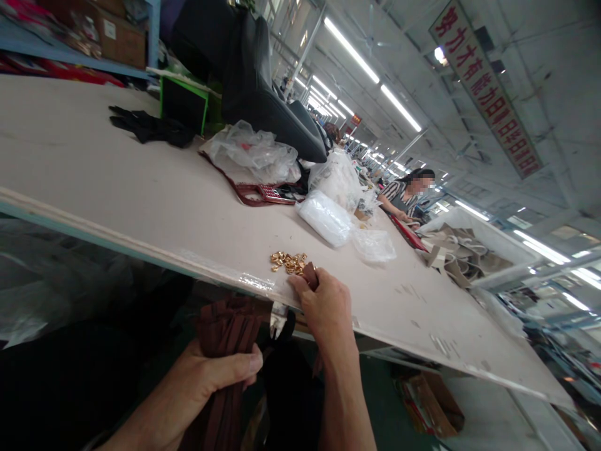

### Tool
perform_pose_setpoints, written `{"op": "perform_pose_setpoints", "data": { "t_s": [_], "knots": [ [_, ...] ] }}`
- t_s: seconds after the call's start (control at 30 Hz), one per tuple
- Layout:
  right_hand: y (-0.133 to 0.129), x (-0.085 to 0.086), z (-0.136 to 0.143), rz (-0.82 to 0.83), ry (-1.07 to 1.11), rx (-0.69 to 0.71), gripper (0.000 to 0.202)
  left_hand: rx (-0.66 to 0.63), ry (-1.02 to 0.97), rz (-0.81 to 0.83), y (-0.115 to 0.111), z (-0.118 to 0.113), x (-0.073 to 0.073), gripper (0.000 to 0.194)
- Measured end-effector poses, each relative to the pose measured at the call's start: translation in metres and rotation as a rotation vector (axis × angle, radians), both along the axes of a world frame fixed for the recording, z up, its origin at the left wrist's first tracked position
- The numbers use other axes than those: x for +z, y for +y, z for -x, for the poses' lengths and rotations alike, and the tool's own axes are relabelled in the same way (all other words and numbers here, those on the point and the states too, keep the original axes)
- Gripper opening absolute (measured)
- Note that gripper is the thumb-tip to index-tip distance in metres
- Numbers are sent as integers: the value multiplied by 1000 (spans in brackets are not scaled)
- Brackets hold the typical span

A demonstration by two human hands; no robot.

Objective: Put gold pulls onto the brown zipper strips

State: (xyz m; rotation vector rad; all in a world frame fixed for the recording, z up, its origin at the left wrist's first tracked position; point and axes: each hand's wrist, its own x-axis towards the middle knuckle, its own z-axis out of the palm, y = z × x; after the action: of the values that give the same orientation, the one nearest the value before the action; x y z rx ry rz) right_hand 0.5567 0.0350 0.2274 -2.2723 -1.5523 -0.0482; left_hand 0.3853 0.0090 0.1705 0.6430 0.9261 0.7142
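Note:
My left hand (225, 369) is wrapped round a thick bundle of brown strips (228, 329), held upright below the table's front edge. At that edge, my right hand (323, 294) pinches the end of a brown strip (310, 274) between thumb and fingers. Right beside its fingertips lies a small heap of gold metal pieces (288, 261) on the table (141, 181). Between my two hands, under the edge, a metal tool (278, 318) shows in part.
Clear plastic bags (328, 216) and a dark red case (253, 195) lie behind the gold pieces. A black glove (150, 127) is at the left. Another person (404, 197) works beyond, near a bin of beige pieces (460, 250). A cardboard box (434, 404) stands below the table.

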Motion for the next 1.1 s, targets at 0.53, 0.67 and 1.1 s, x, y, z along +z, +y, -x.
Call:
{"op": "perform_pose_setpoints", "data": {
  "t_s": [0.53, 0.67, 1.1],
  "knots": [
    [-74, -26, 36, -379, 793, 221, 8, -42, -249, 333, -10, -2, 0, 23],
    [-90, -50, 50, -438, 770, 337, 12, -71, -312, 367, -12, -6, -2, 22],
    [-82, -63, 42, -497, 709, 405, 33, 24, -308, 375, -4, -23, -5, 12]
  ]
}}
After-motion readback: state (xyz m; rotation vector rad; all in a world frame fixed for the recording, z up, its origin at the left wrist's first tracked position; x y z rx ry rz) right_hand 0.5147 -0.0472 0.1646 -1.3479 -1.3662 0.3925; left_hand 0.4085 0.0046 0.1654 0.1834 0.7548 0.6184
